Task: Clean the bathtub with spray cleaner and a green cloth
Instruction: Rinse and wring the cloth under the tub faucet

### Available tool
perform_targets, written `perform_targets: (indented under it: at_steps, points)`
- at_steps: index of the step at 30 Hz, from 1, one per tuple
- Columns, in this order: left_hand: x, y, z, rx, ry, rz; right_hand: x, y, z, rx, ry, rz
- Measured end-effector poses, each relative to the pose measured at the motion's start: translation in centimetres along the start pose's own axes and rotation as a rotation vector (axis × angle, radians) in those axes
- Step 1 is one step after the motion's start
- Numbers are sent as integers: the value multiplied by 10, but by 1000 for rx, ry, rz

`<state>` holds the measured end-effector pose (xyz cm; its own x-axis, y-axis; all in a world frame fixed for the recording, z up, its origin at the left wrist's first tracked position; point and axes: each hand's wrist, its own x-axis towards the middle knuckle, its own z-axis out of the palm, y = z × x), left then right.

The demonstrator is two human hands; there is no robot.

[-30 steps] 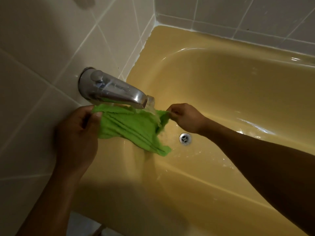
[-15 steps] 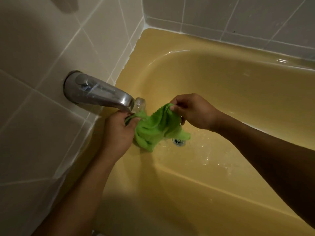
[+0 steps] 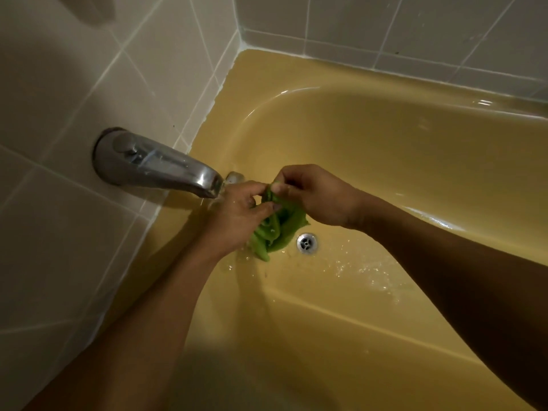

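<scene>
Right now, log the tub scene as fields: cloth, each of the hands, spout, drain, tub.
green cloth: bunched, dangling, held in both hands
left hand: grips the cloth's side
right hand: pinches its top edge
spout: chrome, on tiled wall, tip beside the left hand
drain: metal, uncovered, just right of the cloth's lower end
tub: yellow, droplets on the floor right of the drain

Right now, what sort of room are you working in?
Most likely a bathroom: a glossy yellow bathtub with a round metal drain, and a chrome tub spout mounted on the pale tiled wall beside it.
</scene>
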<state>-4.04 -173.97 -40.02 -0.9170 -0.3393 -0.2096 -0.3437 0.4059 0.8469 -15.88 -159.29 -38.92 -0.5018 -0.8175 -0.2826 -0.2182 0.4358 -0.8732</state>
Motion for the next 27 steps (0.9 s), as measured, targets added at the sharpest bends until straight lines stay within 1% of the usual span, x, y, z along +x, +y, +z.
perform_targets:
  at_steps: [3, 6, 8, 10, 12, 15, 18, 21, 25, 27]
  points:
    - [2, -10, -6, -36, 32, -39, 3, -2, -10, -125, -38, -42]
    - [-9, -12, -12, -97, 94, -57, 7, -5, -12, -350, -179, -45]
    - [-22, -12, -12, -17, 182, -69, 19, -8, -6, -533, -248, -67]
    - [-37, -18, -14, 42, 317, -61, 30, -8, 6, -651, -262, -100]
    - [-48, -25, -19, 10, 420, -65, 37, -7, 18, -630, -239, -115]
    - [-60, -30, -31, -48, 549, -146, 39, -13, 32, -483, -213, -131]
    - [-68, -30, -40, -36, 695, -158, 44, -23, 45, -469, -216, -151]
    - [-74, -33, -46, -11, 763, -151, 46, -29, 51, -504, -238, -128]
    - [-76, -43, -50, -77, 791, -194, 46, -34, 42, -517, -278, -153]
    - [-76, -46, -51, -108, 820, -203, 44, -33, 39, -562, -258, -178]
